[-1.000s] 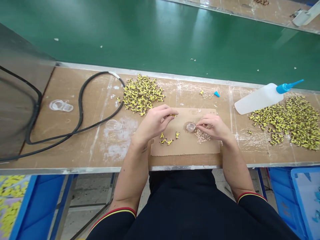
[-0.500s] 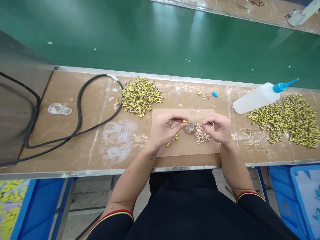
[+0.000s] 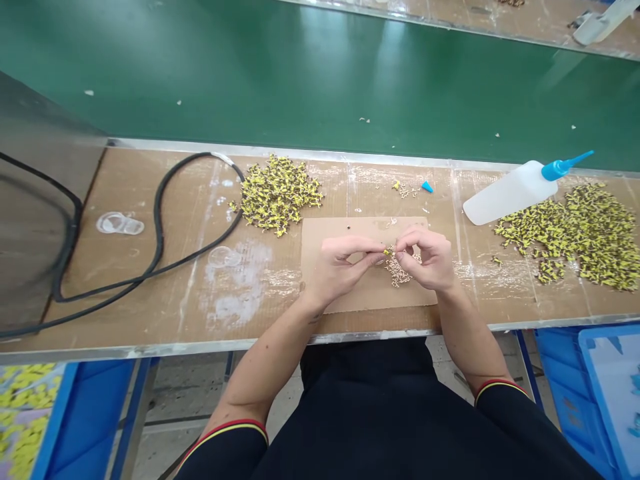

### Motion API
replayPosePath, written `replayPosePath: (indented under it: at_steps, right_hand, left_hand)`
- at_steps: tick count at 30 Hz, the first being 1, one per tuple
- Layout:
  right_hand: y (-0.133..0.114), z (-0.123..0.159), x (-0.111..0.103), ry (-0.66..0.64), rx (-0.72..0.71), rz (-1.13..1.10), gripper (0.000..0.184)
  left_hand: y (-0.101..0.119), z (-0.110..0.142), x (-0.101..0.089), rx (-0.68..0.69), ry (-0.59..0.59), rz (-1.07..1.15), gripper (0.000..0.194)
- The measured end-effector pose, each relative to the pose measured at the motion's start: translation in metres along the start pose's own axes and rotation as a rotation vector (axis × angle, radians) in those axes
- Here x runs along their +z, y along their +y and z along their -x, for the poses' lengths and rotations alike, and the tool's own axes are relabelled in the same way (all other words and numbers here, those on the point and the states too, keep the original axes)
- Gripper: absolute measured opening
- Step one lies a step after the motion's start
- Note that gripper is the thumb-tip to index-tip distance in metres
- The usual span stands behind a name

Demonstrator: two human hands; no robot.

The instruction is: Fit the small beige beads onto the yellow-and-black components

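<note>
Our left hand (image 3: 345,263) pinches a tiny yellow piece (image 3: 387,251) between thumb and forefinger, and our right hand (image 3: 425,259) meets it with its fingertips pressed together, though at this size we cannot tell whether they hold anything. Both hands hover over a cardboard sheet (image 3: 340,230), with a small heap of pale beads (image 3: 399,273) just below the fingers. Beyond the sheet's far edge lie a few loose bits (image 3: 404,191) and a small blue cap (image 3: 427,187). To the sheet's left sits a heap of yellow-and-dark pieces (image 3: 277,195), and past that a black cable (image 3: 159,227) curves across the bench. To its right stand a plastic squeeze bottle (image 3: 510,193) with a blue nozzle and a larger heap of yellow-and-dark pieces (image 3: 570,233).
</note>
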State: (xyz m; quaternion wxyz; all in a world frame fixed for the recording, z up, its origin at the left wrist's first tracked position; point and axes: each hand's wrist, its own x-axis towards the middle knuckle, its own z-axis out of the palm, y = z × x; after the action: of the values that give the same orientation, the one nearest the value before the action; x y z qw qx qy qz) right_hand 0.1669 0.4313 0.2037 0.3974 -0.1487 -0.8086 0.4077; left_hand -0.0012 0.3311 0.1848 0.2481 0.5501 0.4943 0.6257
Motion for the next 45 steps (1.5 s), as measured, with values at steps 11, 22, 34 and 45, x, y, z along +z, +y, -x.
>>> replayPosePath:
  at_steps: [11,22,34,45]
  right_hand:
    - [0.000,0.001,0.007,0.008,0.014,0.010,0.014]
    - [0.000,0.002,0.008,-0.020,0.110,-0.024,0.012]
    - [-0.002,0.001,0.001,-0.124,0.158,-0.002,0.009]
    - [-0.002,0.002,0.006,-0.069,0.209,-0.076,0.012]
  left_hand:
    - [0.001,0.002,0.005,0.018,0.001,-0.020,0.009]
    - [0.004,0.006,0.011,0.329,0.071,-0.375,0.024]
    - [-0.001,0.010,0.010,0.079,0.073,-0.226,0.040]
    - [0.000,0.012,0.013,0.102,0.070,-0.196,0.035]
